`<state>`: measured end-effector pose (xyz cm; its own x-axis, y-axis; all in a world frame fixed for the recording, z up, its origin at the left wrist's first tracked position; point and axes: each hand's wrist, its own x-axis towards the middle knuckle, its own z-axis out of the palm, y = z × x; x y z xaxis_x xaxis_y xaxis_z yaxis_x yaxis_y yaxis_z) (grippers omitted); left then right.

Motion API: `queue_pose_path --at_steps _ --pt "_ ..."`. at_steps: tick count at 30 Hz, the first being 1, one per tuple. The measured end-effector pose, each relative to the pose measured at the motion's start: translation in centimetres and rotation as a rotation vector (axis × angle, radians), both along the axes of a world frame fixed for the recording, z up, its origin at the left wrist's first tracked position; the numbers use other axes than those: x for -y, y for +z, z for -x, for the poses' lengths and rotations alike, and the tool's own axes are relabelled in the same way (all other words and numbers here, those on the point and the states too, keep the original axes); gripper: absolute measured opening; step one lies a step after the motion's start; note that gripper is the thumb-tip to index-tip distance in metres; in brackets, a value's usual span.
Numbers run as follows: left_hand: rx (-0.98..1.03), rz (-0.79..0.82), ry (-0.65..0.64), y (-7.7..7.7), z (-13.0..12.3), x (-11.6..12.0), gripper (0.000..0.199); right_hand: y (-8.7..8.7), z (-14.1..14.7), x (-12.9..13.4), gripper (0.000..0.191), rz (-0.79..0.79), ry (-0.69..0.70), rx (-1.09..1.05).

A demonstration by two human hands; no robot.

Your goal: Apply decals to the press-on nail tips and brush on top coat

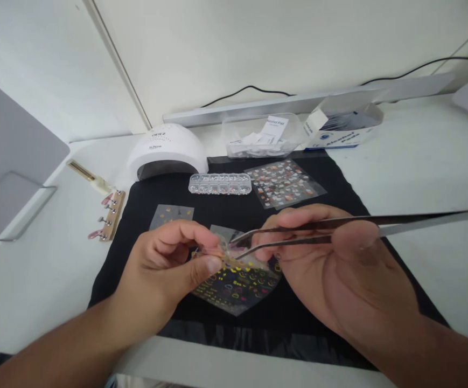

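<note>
The printed transparent sheet [237, 291] is over the black mat [132, 221], its far edge pinched in the left hand [159, 269]; the right hand [342, 275] grips the tweezers [318, 223], prong tips apart at that edge; a compartmented case [219, 184] lies beyond; a white lamp [167, 148] stands behind.

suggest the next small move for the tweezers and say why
I'd probably close the tweezers gently at the edge of the clear film: the right hand holds them with their tips apart beside it, while the left hand pinches the film between thumb and finger.
</note>
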<state>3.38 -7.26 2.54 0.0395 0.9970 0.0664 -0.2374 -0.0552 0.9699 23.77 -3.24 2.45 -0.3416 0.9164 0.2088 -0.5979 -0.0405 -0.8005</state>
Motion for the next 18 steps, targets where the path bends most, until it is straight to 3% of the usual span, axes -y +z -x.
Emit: queue_pose_path --at_steps 6,10,18 --pt "-0.086 -0.04 0.033 0.16 -0.09 -0.03 0.012 0.0 0.13 0.01 0.028 0.009 -0.001 0.027" --pt "-0.184 -0.102 0.035 0.46 -0.21 0.13 0.016 -0.2 0.27 0.35 0.029 -0.065 -0.075 0.061" --pt "-0.187 -0.172 0.005 0.56 -0.25 0.07 0.022 -0.11 0.19 0.31 0.028 -0.195 -0.126 0.17"
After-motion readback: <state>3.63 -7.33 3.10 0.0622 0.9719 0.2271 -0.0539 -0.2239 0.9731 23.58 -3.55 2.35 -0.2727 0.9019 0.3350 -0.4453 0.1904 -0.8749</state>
